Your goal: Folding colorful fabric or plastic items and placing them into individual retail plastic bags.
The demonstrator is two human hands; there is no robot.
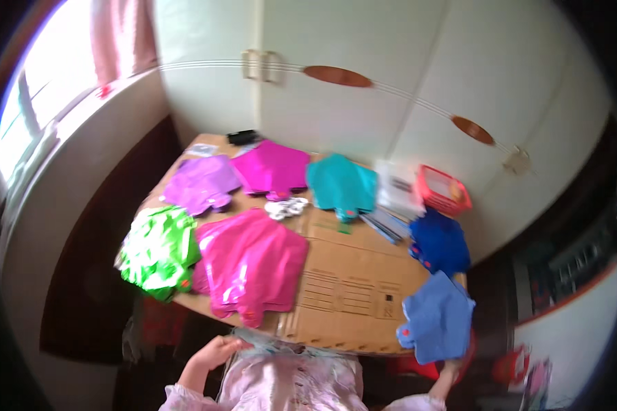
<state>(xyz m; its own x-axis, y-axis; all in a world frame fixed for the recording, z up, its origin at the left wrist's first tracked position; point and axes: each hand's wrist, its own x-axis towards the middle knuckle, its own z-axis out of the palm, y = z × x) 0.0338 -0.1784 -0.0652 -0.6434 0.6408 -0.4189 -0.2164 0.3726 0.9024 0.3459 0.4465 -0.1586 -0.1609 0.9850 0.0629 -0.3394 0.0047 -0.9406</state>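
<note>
My left hand is just below the table's front edge, its fingers curled together beside a greyish, crumpled thing at my lap. Whether it grips that thing is unclear. Low at the right, my right hand is blurred, next to a light-blue flat piece that hangs over the table corner and a red thing beneath. Its fingers are mostly hidden. Nearest my left hand on the cardboard top lies a large, shiny pink piece with a rounded tab. A crumpled bright-green piece lies left of it.
Cardboard covers the table. Along the back lie purple, magenta and teal pieces, with a white bundle between. A dark-blue piece and a red basket are at right. White cabinets stand behind.
</note>
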